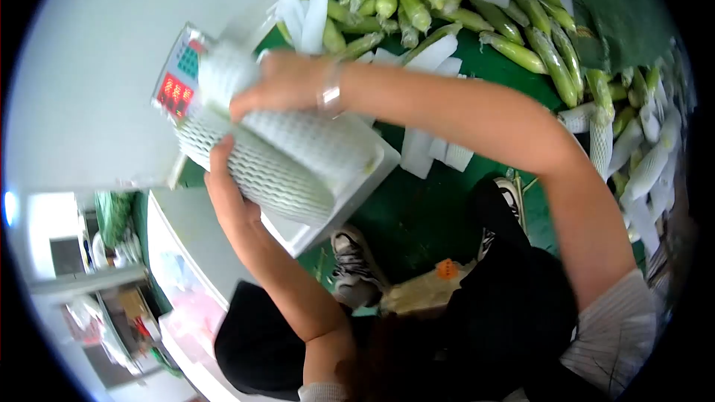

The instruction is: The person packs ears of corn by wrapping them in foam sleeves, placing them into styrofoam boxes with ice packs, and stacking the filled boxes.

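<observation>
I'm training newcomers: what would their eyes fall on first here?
Likely the glowing red digits on the display, upper left. Next, the white foam nets touched by the left hand and blurred right hand at the white box, centre left; then the heaped green corn, top right.

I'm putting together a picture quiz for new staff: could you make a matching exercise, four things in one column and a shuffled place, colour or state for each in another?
Things
1. Left hand
2. Display
3. Orange label
4. Corn cobs

Descriptions
A. Red digits lit
B. Heaped, mostly green
C. Against white foam netting
D. On a tan package

Pairs: 1-C, 2-A, 3-D, 4-B
</observation>
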Tool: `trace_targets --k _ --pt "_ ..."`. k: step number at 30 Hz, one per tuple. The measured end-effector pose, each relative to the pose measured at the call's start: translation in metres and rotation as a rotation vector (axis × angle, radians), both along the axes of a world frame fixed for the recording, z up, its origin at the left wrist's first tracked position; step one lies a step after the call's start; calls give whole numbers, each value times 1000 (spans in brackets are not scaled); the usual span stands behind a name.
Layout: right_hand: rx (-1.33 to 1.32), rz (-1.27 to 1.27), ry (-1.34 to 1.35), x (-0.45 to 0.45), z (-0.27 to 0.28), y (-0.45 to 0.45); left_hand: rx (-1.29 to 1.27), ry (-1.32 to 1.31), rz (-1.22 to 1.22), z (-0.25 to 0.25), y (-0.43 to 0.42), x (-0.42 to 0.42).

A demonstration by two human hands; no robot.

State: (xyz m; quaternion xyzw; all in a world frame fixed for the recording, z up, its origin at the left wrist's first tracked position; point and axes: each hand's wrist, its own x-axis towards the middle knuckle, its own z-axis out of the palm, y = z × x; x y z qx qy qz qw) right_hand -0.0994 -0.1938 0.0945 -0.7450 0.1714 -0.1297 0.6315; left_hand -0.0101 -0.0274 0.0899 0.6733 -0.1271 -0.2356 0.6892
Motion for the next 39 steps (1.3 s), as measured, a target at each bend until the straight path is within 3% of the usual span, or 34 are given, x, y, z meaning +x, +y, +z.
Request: trace_targets --k 5,8,9,10,11,12,13,14,16,18,19,21,22,24,27,29,31,32,33,34,35,37,38,39 --pt "-156 -6 226 100 -75 22 219 314 -195 -84 -2 102" --pt "-215 -67 286 117 -104 29 273 155 -113 -103 -7 112" --pt "-445 -370 107 125 -119 44 532 -257 -44 -101 -5 110" --pt "-564 -516 15 117 -118 45 769 -678 20 -100 -6 109" --pt "-686 -671 -65 108 -116 46 762 -829 163 -112 -7 110" --pt "-1078 -543 -396 102 -111 39 766 -830 154 -114 -4 110" --pt "-1457 -367 -738 94 -108 34 761 -1061 162 -111 -5 101" --pt "-1472 -365 -735 93 -108 32 736 -1293 172 -107 -11 93" --pt "-1252 -103 -136 87 -111 37 603 -1414 190 -93 -13 94" --pt "-1059 139 116 54 -97 52 479 -1426 38 -88 -17 90" --pt "-461 -286 69 68 -133 75 506 -1430 -50 -90 -19 91" --pt "-755 -123 27 48 -135 77 475 -1371 -219 -110 -29 112" --pt "-841 -17 4 37 -132 76 614 -1388 -266 -113 -34 111" --pt "-878 80 -65 22 -127 75 667 -1063 -424 -147 -47 152" --pt "-882 192 -215 -12 -103 74 685 -905 -650 -169 -60 172" --pt "-858 253 -313 -49 -86 71 949 -926 -507 -189 -62 208" --pt "-746 214 -389 -108 -76 57 917 -1004 -576 -179 -60 184" --pt "-599 -40 -487 -164 -83 47 872 -1098 -628 -163 -61 169" --pt "-541 -348 -340 -228 -90 41 951 -922 -631 -146 -68 155" --pt "-578 -517 -82 -293 -94 28 938 -924 -627 -146 -66 150" --pt "-702 -701 241 -352 -106 17 895 -1097 -596 -147 -60 149" --pt "-951 -840 712 -487 -129 11 876 -1333 -538 -139 -50 133" --pt "-958 -817 1017 -548 -132 5 877 -1323 -524 -129 -46 123" --pt "-1178 -691 1289 -598 -123 9 859 -1335 -503 -116 -40 113"
